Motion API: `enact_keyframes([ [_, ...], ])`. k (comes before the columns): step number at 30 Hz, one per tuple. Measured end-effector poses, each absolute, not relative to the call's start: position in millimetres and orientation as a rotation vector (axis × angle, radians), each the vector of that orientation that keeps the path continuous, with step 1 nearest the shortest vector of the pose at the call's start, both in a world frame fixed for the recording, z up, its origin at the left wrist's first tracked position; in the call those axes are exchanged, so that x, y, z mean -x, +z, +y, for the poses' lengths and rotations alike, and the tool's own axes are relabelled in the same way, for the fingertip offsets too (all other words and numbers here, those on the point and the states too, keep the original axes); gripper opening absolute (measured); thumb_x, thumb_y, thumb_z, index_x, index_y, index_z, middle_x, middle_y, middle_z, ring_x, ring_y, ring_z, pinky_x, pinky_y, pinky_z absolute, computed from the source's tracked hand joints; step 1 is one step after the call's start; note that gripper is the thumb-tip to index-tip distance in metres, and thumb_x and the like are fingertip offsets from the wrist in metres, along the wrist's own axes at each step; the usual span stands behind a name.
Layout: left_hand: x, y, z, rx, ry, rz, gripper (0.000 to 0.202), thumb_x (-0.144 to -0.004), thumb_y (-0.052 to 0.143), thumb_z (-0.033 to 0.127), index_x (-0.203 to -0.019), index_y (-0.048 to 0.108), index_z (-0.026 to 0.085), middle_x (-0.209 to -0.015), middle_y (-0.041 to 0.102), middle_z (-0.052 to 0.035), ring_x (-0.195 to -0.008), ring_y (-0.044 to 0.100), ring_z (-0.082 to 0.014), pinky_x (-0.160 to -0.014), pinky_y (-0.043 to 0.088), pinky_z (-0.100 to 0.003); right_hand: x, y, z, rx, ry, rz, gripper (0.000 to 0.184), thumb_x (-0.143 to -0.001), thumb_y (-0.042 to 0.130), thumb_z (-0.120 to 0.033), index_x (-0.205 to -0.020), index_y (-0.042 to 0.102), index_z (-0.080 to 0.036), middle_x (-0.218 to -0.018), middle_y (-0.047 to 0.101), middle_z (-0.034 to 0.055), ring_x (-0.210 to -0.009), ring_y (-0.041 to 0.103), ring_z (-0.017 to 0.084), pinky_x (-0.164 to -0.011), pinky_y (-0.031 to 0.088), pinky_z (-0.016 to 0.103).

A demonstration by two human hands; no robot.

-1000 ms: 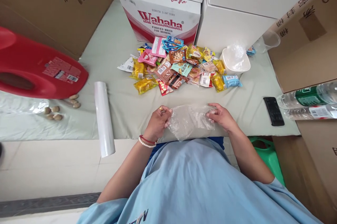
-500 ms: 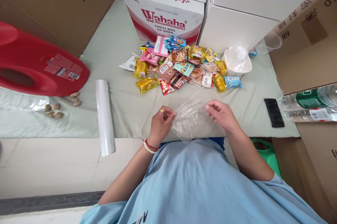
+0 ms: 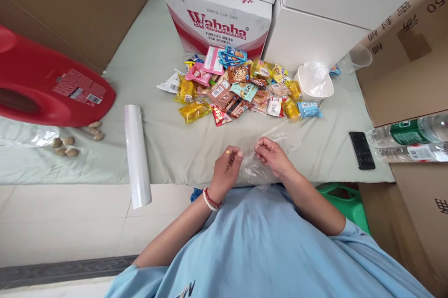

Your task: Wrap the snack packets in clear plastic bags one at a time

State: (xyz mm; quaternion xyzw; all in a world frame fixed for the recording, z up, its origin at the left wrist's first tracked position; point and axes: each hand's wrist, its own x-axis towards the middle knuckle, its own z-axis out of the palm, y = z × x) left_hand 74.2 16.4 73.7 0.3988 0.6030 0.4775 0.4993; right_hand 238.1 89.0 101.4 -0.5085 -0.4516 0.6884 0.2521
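A thin clear plastic bag (image 3: 261,171) hangs crumpled at the table's front edge, just before my body. My right hand (image 3: 275,157) pinches its upper edge between thumb and fingertips. Close by on the left, my left hand (image 3: 228,169) is closed in a pinch at the bag's left side, a ring on one finger. Part of the film spreads behind my right hand on the cloth. Beyond both hands lies a heap of wrapped snacks (image 3: 240,74) in yellow, pink, brown and blue packets.
Behind the snacks stands a Wahaha carton (image 3: 217,17). A white bowl (image 3: 327,90) holds crumpled plastic. To the right are a phone (image 3: 361,150) and bottles (image 3: 406,133); to the left, a plastic film roll (image 3: 137,155), a red jug (image 3: 80,102) and several brown nuts (image 3: 69,140).
My hands have come closer together, the right moving left and the left moving slightly right. The bag has shifted and now spreads partly behind my right hand.
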Motion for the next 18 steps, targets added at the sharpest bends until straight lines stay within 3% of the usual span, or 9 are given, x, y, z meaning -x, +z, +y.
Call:
enact_keyframes([
  [3,-76,72,25,-0.885,1.158,1.498,0.031,-0.086,0.074,0.051,-0.097,0.065,0.023,-0.083,0.063,-0.0009,-0.070,0.053,-0.0172,-0.067,0.041,-0.029,-237,97,87,1.346,1.862,-1.334,0.026,-0.079,0.071,-0.045,-0.077,0.056,-0.024,-0.061,0.050,-0.0062,-0.052,0.036,0.010,-0.048,0.026,0.023],
  [5,-78,71,31,-0.956,1.112,1.452,0.029,-0.081,0.078,0.048,-0.089,0.068,0.022,-0.089,0.064,-0.0031,-0.077,0.057,-0.0182,-0.071,0.043,-0.030,-236,94,86,1.306,1.835,-1.409,0.023,-0.079,0.071,-0.041,-0.075,0.057,-0.023,-0.060,0.051,-0.0059,-0.054,0.038,0.010,-0.050,0.028,0.023],
  [8,-79,66,37,-0.864,1.106,1.311,0.034,-0.083,0.074,0.052,-0.073,0.065,0.020,-0.075,0.059,-0.0005,-0.072,0.053,-0.0159,-0.068,0.042,-0.028,-238,93,88,1.316,1.885,-1.369,0.024,-0.078,0.071,-0.042,-0.075,0.055,-0.024,-0.060,0.051,-0.0062,-0.051,0.036,0.009,-0.047,0.025,0.022],
  [11,-73,59,40,-0.643,1.153,1.274,0.040,-0.079,0.075,0.057,-0.070,0.060,0.020,-0.066,0.053,0.0037,-0.063,0.048,-0.0124,-0.062,0.042,-0.026,-247,97,93,1.335,1.994,-1.216,0.030,-0.075,0.074,-0.044,-0.076,0.052,-0.024,-0.058,0.051,-0.0071,-0.046,0.032,0.007,-0.043,0.019,0.021],
  [18,-36,58,46,-0.376,1.261,1.334,0.041,-0.074,0.081,0.052,-0.079,0.055,0.020,-0.077,0.063,0.0027,-0.065,0.062,-0.0105,-0.061,0.052,-0.023,-281,100,107,1.319,2.059,-0.922,0.036,-0.069,0.080,-0.039,-0.082,0.050,-0.024,-0.055,0.047,-0.0097,-0.044,0.026,0.005,-0.040,0.011,0.018],
])
